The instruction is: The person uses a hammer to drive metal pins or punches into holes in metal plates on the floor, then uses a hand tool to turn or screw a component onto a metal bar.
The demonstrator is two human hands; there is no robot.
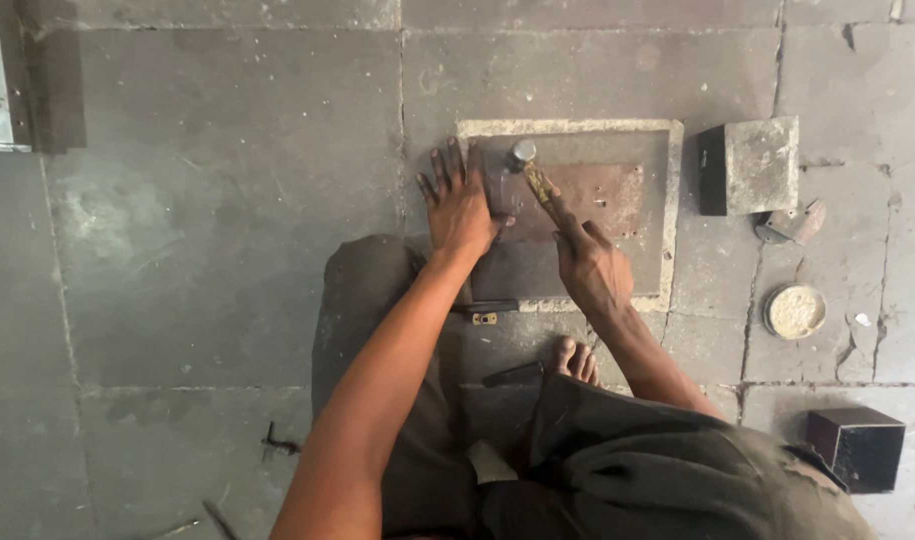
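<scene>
My left hand (459, 205) lies flat, fingers spread, pressing on the left edge of a rusty metal plate (597, 195) set in a pale-bordered recess of the stone floor. My right hand (592, 268) grips the wooden handle of a hammer (533, 172), whose steel head rests on the plate just right of my left fingers. What lies under the left palm is hidden.
A grey stone block (759, 165) stands right of the plate, with a small metal tool (792, 223) below it. A round tin of pale paste (794, 311) and a dark box (857, 447) sit lower right. A small brass hinge (484, 319) lies by my knee. My bare toes (575, 360) show.
</scene>
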